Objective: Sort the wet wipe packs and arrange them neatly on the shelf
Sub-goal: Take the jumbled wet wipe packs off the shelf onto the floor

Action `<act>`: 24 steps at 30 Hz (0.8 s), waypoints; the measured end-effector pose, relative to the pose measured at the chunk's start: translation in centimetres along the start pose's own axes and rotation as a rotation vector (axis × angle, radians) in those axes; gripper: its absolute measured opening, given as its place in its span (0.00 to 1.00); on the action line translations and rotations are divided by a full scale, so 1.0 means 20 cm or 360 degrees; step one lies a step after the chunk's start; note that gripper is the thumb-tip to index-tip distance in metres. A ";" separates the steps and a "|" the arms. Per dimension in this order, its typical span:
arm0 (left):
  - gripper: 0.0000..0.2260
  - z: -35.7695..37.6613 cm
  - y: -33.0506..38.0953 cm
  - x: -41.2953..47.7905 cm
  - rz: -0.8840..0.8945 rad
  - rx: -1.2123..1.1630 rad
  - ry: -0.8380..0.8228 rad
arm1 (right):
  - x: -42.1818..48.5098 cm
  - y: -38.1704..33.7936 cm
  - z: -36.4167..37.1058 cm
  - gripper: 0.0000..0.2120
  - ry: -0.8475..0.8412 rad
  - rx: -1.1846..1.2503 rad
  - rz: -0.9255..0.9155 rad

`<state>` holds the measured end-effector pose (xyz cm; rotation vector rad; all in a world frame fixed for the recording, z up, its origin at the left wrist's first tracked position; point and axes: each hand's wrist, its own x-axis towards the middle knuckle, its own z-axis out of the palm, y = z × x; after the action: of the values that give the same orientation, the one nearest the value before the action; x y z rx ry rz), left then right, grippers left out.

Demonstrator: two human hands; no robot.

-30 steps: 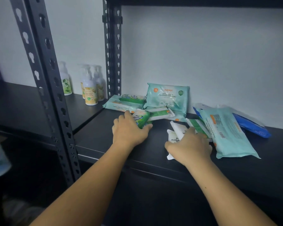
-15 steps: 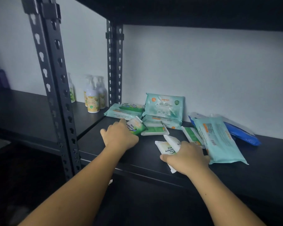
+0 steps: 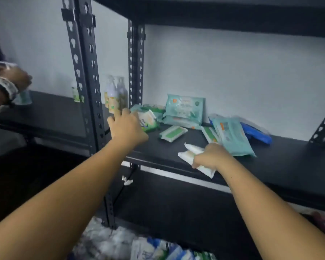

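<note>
While the right hand (image 3: 212,156) grips white packs (image 3: 190,152) and the left hand (image 3: 128,128) holds a green pack (image 3: 148,121), they look soft, slippery — best pinched mid-body.

No word or number can be read; all print is blurred. The teal soft plastic pack (image 3: 184,106) leaning on the wall beyond the left hand (image 3: 128,128) bears an orange dot and a dark green badge. The small white-and-green pack (image 3: 148,121) in that hand's grip shows a blue smear of lettering. The flat teal pack (image 3: 233,139) just past the right hand (image 3: 212,156) carries an orange patch, and the white soft pack (image 3: 191,152) it grips shows nothing legible.
</note>
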<state>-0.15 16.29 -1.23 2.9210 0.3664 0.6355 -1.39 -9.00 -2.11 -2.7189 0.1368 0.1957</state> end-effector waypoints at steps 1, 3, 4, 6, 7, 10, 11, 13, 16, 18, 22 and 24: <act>0.25 -0.01 0.00 -0.06 -0.0016 -0.0089 0.0006 | -0.06 0.02 0.01 0.26 0.0063 -0.0020 -0.0037; 0.23 0.03 -0.02 -0.21 0.0016 -0.0321 0.0045 | -0.19 0.09 0.08 0.19 0.0203 0.0022 -0.0108; 0.21 0.06 -0.03 -0.30 0.0064 -0.0434 0.0068 | -0.25 0.13 0.13 0.17 0.0252 0.0085 -0.0139; 0.18 0.16 -0.04 -0.51 0.0208 -0.0616 0.0093 | -0.38 0.26 0.24 0.14 0.0270 0.0322 -0.0127; 0.18 0.22 -0.05 -0.62 0.0277 -0.0690 0.0073 | -0.44 0.33 0.30 0.14 0.0253 0.0447 -0.0088; 0.16 0.43 -0.05 -0.95 0.0365 -0.0783 -0.0142 | -0.55 0.55 0.54 0.12 0.0150 0.0641 0.0104; 0.16 0.51 -0.04 -1.05 0.0387 -0.0778 -0.0213 | -0.57 0.63 0.62 0.13 0.0095 0.0658 0.0187; 0.16 0.68 -0.02 -1.21 0.0403 -0.0768 -0.0332 | -0.59 0.78 0.78 0.13 -0.0032 0.0666 0.0368; 0.15 0.96 0.01 -1.39 0.0314 -0.0670 -0.0633 | -0.60 0.96 0.99 0.15 -0.0172 0.0641 0.0580; 0.15 1.13 0.03 -1.48 0.0216 -0.0566 -0.0896 | -0.61 1.05 1.09 0.16 -0.0218 0.0659 0.0649; 0.26 1.38 0.11 -1.57 0.0065 -0.0423 -0.1232 | -0.59 1.15 1.26 0.31 -0.0323 0.0715 0.0723; 0.30 1.47 0.16 -1.60 0.0025 -0.0441 -0.1273 | -0.55 1.20 1.35 0.28 -0.0305 0.0686 0.0693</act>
<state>-15.20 2.69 -39.69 2.6242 0.1364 -0.4579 -18.28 -19.21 -34.21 -2.1976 0.6374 0.4875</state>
